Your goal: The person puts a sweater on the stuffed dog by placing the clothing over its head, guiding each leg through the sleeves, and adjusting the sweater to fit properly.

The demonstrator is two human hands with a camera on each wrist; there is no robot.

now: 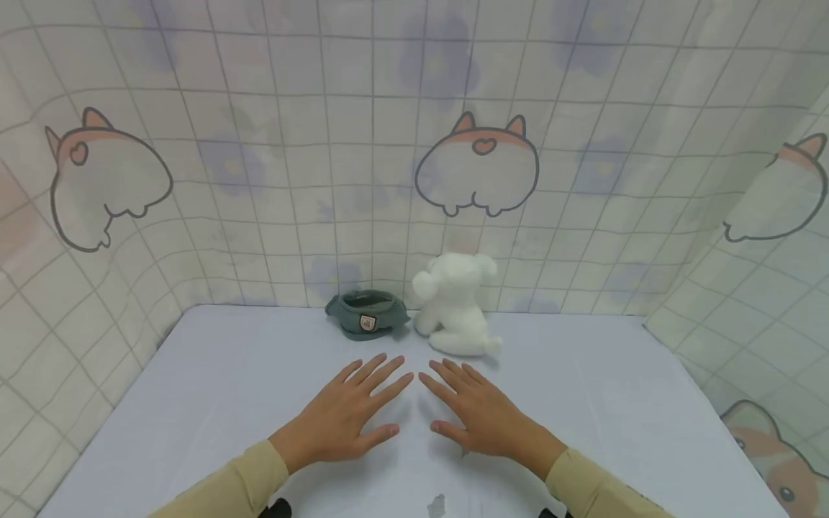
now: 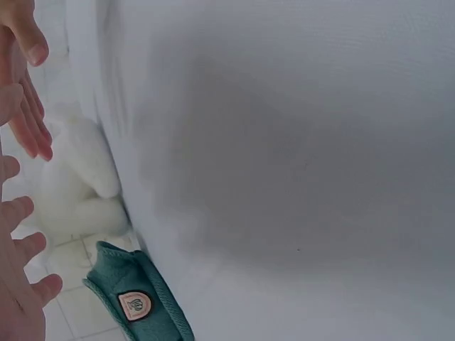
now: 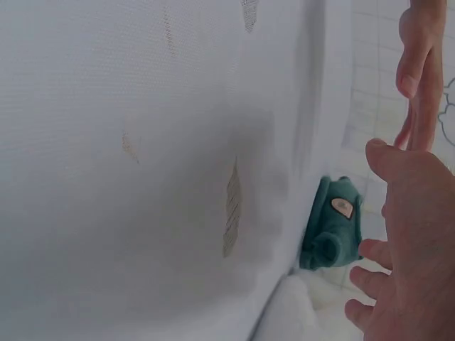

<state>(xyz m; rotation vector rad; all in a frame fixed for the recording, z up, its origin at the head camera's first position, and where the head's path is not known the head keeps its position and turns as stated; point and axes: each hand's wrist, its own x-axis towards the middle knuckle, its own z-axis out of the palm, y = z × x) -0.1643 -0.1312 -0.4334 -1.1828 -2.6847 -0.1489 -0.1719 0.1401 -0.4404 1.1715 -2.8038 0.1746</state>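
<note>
In the head view my left hand (image 1: 346, 416) and right hand (image 1: 482, 417) are held out over the white table, palms down and fingers spread, with nothing in them. Just beyond the left fingertips sits a small dark green toy garment (image 1: 385, 325) with a pale badge on its front. In the right wrist view a round sleeve-like opening shows on this garment (image 3: 345, 231). A white plush dog (image 1: 456, 313) sits beyond my right fingertips, turned mostly away, beside the garment. The left wrist view shows part of the plush dog (image 2: 89, 160) past my fingers.
A white cloth-like surface covers the table (image 1: 583, 388), with a few grey worn patches (image 1: 437, 506) near its front. Behind and on both sides hangs a checked curtain (image 1: 363, 144) printed with cartoon corgis and purple flowers.
</note>
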